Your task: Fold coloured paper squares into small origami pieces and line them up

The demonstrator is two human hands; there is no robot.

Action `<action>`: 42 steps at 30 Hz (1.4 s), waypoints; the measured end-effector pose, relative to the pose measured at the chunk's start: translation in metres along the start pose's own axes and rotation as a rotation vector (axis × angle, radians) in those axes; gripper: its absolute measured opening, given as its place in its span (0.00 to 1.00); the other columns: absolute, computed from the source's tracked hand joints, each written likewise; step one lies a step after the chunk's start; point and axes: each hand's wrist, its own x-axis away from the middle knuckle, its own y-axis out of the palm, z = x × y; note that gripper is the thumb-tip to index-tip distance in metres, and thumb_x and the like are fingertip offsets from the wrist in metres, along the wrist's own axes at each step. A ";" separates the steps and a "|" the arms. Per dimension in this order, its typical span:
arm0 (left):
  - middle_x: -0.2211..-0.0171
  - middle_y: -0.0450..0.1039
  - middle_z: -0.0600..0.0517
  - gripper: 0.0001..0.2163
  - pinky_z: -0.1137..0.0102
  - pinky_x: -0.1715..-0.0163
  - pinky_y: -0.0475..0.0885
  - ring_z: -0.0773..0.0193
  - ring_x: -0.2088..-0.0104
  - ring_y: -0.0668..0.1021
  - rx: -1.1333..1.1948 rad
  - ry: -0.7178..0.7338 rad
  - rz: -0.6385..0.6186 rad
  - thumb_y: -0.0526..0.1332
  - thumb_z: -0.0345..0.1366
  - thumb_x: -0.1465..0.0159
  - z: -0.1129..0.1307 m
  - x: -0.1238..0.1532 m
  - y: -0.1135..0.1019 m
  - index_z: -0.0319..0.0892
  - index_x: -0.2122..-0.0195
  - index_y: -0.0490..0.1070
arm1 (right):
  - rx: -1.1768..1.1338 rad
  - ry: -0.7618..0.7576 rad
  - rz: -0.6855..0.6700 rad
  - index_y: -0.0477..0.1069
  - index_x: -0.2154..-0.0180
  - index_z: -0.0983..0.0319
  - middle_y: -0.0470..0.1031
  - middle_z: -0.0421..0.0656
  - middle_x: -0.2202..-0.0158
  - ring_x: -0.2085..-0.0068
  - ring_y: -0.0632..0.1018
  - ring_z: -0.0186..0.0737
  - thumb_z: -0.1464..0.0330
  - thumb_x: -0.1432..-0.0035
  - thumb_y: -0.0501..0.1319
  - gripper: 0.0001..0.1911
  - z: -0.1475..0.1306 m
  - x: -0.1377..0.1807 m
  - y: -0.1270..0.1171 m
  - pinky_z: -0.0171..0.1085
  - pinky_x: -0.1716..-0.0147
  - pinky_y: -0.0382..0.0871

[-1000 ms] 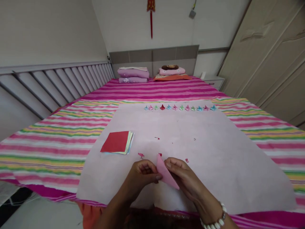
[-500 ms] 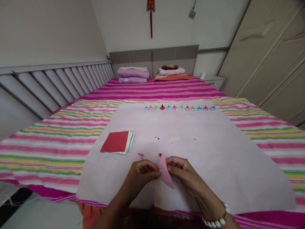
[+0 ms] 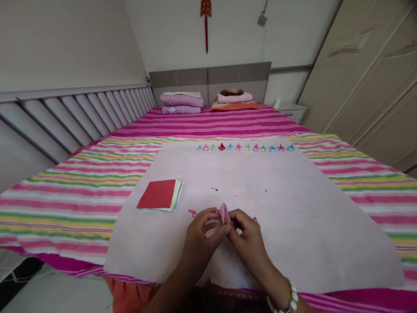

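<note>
Between my two hands is a small folded piece of pink paper (image 3: pixel 224 213), held upright just above the white sheet (image 3: pixel 312 243). My left hand (image 3: pixel 203 232) pinches it from the left with thumb and fingers. From the right, my right hand (image 3: pixel 245 232) grips its other side; a white beaded bracelet is on that wrist. Left of my hands lies a stack of square coloured papers (image 3: pixel 158 194) with a red one on top. Along the sheet's far edge stands a row of several small folded paper shapes (image 3: pixel 239 147) in blue, pink, green and red.
Small marks or scraps (image 3: pixel 192 213) lie on the white sheet, some close to my hands. A striped bedspread (image 3: pixel 71 204) surrounds the sheet. Folded bedding (image 3: pixel 181 101) sits by the headboard (image 3: pixel 192 77); a metal rail (image 3: pixel 81 93) runs along the left.
The pink paper has gone from a wider, slanted triangle to a narrower, upright folded form. My hands have come closer together around it and moved slightly away from me.
</note>
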 end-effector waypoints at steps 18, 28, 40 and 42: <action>0.66 0.78 0.45 0.09 0.71 0.74 0.75 0.62 0.72 0.79 -0.385 0.117 0.067 0.58 0.33 0.41 0.003 -0.001 0.006 0.38 0.60 0.73 | 0.198 -0.178 0.118 0.69 0.70 0.61 0.70 0.42 0.71 0.72 0.71 0.37 0.76 0.44 0.55 0.07 0.000 0.005 0.010 0.34 0.75 0.64; 0.68 0.78 0.47 0.08 0.72 0.74 0.75 0.63 0.72 0.79 -0.340 0.162 0.073 0.59 0.32 0.43 -0.005 -0.005 0.005 0.38 0.63 0.75 | 0.150 -0.178 0.113 0.70 0.69 0.61 0.72 0.42 0.70 0.72 0.73 0.37 0.79 0.47 0.53 0.11 0.001 0.003 0.009 0.33 0.74 0.66; 0.74 0.78 0.51 0.11 0.70 0.71 0.75 0.63 0.74 0.78 -0.104 -0.037 0.046 0.57 0.26 0.48 -0.005 -0.011 0.007 0.38 0.66 0.75 | 0.110 -0.356 0.086 0.71 0.62 0.60 0.74 0.45 0.65 0.65 0.76 0.40 0.79 0.43 0.52 0.13 -0.001 0.008 0.013 0.36 0.68 0.71; 0.72 0.79 0.50 0.12 0.69 0.69 0.76 0.62 0.73 0.79 -0.123 -0.023 0.069 0.56 0.25 0.49 -0.006 -0.010 0.007 0.38 0.66 0.76 | 0.122 -0.373 0.078 0.71 0.62 0.60 0.74 0.45 0.65 0.64 0.75 0.40 0.80 0.43 0.52 0.14 -0.001 0.008 0.014 0.36 0.67 0.71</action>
